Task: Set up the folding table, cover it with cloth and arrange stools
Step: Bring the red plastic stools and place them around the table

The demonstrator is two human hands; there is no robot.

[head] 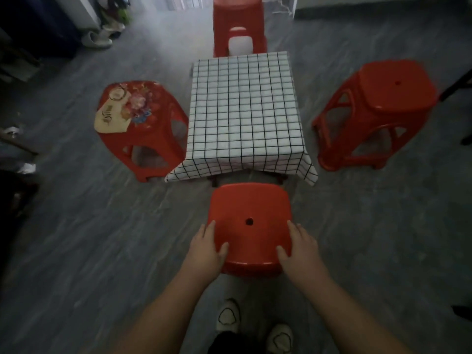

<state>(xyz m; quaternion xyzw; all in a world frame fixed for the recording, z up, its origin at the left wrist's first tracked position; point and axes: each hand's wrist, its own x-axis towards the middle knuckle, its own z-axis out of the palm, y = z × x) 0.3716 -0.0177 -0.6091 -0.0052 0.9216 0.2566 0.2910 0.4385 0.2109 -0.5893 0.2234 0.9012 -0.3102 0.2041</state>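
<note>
Our left hand [208, 247] and right hand [301, 249] clasp the near stool [249, 208] by its seat edges, just short of the checked cloth [242, 111]; pushed further, we fear it snags the hanging hem and drags it askew.

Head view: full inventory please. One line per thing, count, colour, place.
checked cloth: 1, white with black grid, draped over the table, centre
table: 1, hidden but for dark legs under the cloth's near edge
near stool: 1, red, at the table's near side
left stool: 1, red with flower print on the seat, left of the table
right stool: 1, red, right of the table
far stool: 1, red, behind the table
slippers: pale, count unclear, far left by the wall
floor: grey
shoes: 2, white, bottom centre
left hand: grips the near stool's left seat edge
right hand: grips its right seat edge
</note>
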